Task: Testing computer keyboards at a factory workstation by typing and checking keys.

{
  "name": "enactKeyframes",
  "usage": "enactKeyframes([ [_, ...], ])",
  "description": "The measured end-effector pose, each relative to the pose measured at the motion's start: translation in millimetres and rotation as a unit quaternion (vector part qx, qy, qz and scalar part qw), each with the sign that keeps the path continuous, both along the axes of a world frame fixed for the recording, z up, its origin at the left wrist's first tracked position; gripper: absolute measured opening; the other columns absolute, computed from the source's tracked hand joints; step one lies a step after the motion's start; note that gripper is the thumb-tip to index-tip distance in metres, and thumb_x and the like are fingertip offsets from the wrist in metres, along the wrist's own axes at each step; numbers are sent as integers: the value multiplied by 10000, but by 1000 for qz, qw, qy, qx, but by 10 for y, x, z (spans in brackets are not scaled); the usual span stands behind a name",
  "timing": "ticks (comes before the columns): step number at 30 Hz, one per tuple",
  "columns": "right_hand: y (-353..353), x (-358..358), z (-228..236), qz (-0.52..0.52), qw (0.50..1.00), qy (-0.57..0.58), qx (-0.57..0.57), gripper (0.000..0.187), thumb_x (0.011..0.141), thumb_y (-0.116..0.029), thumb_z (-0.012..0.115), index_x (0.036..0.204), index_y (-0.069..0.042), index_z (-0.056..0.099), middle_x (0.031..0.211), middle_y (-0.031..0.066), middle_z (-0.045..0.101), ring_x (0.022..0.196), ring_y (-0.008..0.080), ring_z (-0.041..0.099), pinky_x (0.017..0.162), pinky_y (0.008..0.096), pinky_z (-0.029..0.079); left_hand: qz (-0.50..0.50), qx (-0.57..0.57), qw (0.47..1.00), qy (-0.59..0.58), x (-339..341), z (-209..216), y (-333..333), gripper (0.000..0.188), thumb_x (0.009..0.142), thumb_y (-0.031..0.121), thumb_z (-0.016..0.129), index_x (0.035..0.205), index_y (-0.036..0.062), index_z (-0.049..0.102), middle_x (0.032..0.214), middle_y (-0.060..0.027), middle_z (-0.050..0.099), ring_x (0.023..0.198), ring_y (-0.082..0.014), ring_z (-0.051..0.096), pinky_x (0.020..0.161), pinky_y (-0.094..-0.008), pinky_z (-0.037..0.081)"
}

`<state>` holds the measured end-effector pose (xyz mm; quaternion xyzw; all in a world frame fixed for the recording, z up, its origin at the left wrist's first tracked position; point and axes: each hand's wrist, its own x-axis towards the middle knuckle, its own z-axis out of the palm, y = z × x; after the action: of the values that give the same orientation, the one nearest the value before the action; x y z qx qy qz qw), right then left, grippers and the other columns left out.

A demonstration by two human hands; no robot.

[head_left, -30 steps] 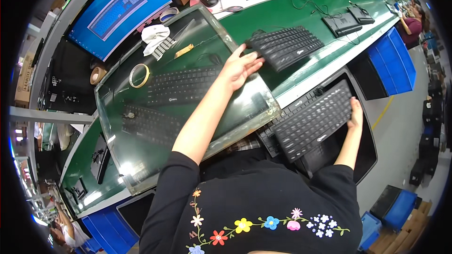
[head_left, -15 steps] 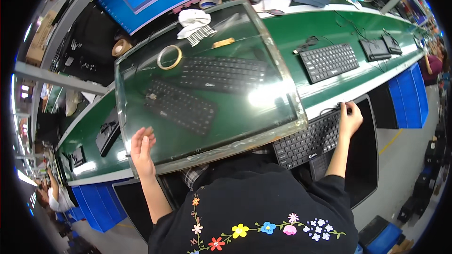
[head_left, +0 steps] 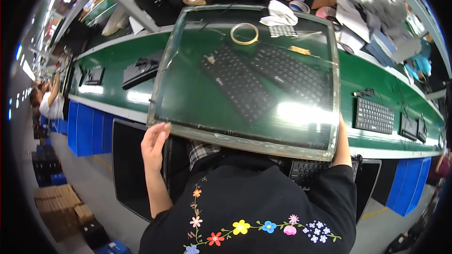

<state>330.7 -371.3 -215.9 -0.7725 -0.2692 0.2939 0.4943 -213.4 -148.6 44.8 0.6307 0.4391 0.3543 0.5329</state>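
Head view: the left hand is at the lower left corner of the glass-topped frame, fingers loosely spread, with nothing seen in its grip; whether the fingertips touch the frame cannot be told. The right forearm passes behind the right edge of the frame; the right hand is hidden there, so the state of its grip cannot be told. Two black keyboards, one slanting at left and one at right, lie beneath the glass with their upper ends close together; contact between them cannot be confirmed. A tape roll and a white cloth rest on top of the glass. Another keyboard shows partly below the front edge of the frame, beside the right sleeve. Caution: a knock to the frame could slide the tape roll; a blind pull under the glass could snag one keyboard on its neighbour; glare over the right keyboard could cause a misjudged reach; the right elbow, if lowered, could push the partly covered keyboard out of place
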Motion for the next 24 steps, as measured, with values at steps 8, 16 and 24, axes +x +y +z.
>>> enactKeyframes([
  [8, -1233, 221, 558, -406, 878, 69, 244, 504, 900, -229, 591, 1333, -97, 368, 1074, 154, 591, 1024, 274, 584, 885, 450, 514, -141, 80, 982, 93, 814, -268, 435, 245, 878, 64, 595, 1120, 30, 609, 1045, -94, 665, 967, -170, 639, 852, -284, 485],
  [16, -686, 536, 204, -389, 917, 40, 75, 654, 762, -191, 766, 1325, -133, 438, 1249, 90, 540, 994, 177, 558, 690, 315, 431, -93, 439, 842, 299, 1741, -634, 1048, 371, 847, 80, 560, 1213, 139, 555, 1297, -83, 514, 1201, -268, 477, 972, -411, 395],
  [24, -1628, 705, 714, -473, 817, 154, 292, 432, 838, -197, 672, 1217, -27, 551, 1164, 124, 584, 1059, 269, 552, 836, 406, 492, -156, 410, 846, 304, 1745, -807, 1439, 333, 848, 136, 590, 1181, 136, 585, 1317, -57, 515, 1253, -262, 439, 1005, -438, 367],
])
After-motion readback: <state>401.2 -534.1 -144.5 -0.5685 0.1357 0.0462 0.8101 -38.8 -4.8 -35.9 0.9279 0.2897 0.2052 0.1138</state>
